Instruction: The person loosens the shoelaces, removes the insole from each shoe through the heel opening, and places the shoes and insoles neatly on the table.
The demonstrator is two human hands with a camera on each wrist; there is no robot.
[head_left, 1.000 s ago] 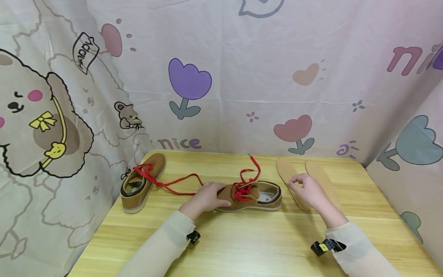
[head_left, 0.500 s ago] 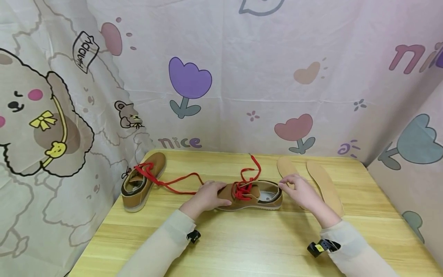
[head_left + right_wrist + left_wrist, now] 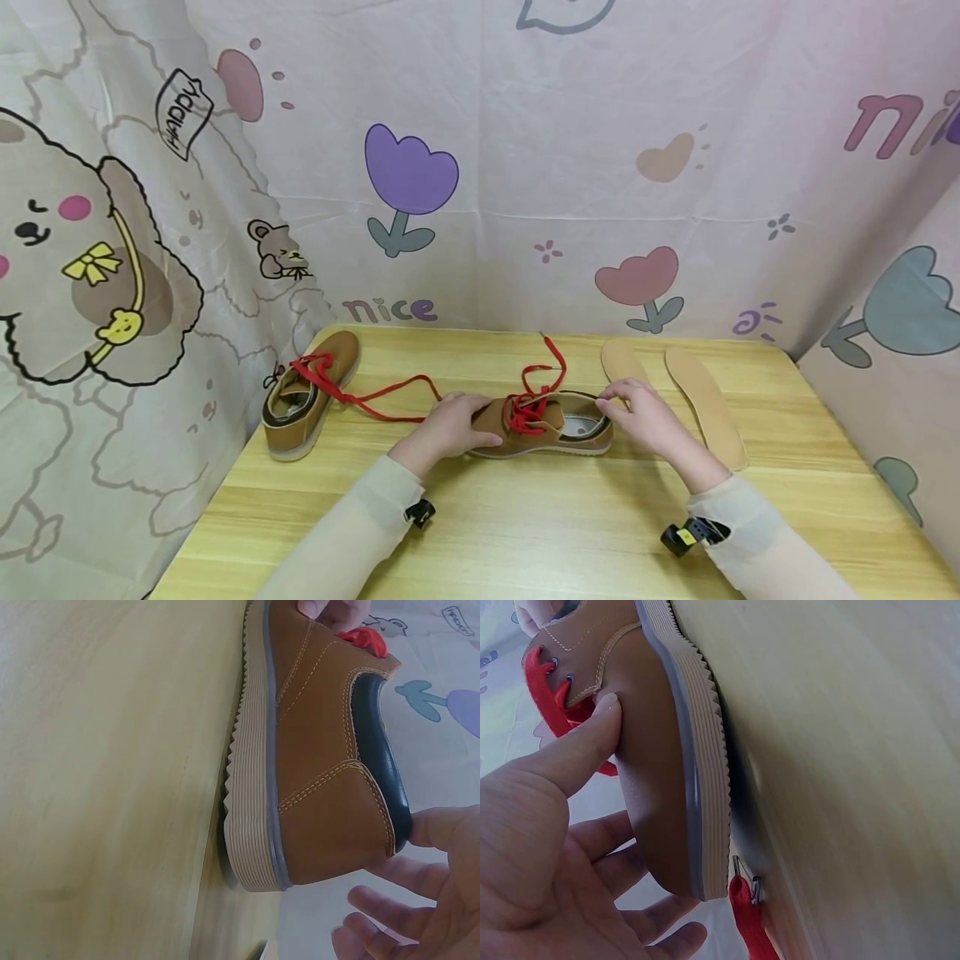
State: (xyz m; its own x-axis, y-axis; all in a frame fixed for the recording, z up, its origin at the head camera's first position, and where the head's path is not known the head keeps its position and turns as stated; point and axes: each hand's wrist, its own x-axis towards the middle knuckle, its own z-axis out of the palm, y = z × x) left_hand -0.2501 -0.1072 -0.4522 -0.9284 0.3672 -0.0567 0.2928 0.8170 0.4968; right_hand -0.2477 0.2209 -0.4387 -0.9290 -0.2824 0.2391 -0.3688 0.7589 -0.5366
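A brown leather shoe (image 3: 552, 418) with red laces (image 3: 529, 412) lies on the table, toe to the left and its opening toward the right. My left hand (image 3: 450, 425) grips the toe; in the left wrist view its thumb lies on the upper (image 3: 649, 765) with the fingers round the far side. At the heel, my right hand (image 3: 637, 410) pinches the back of the collar. The right wrist view shows the thumb at the dark lining (image 3: 379, 757) and the index finger against the outside of the heel, other fingers loosely bent.
A second brown shoe (image 3: 300, 429) stands at the table's left edge, its long red lace (image 3: 390, 390) trailing toward my left hand. Two tan insoles lie at the right: one (image 3: 708, 412) in full view, the other (image 3: 622, 360) partly behind my right hand. A printed curtain (image 3: 510, 167) hangs behind.
My right hand has moved left from over the insoles to the shoe's heel and taken hold of the collar. The left hand stays on the toe.
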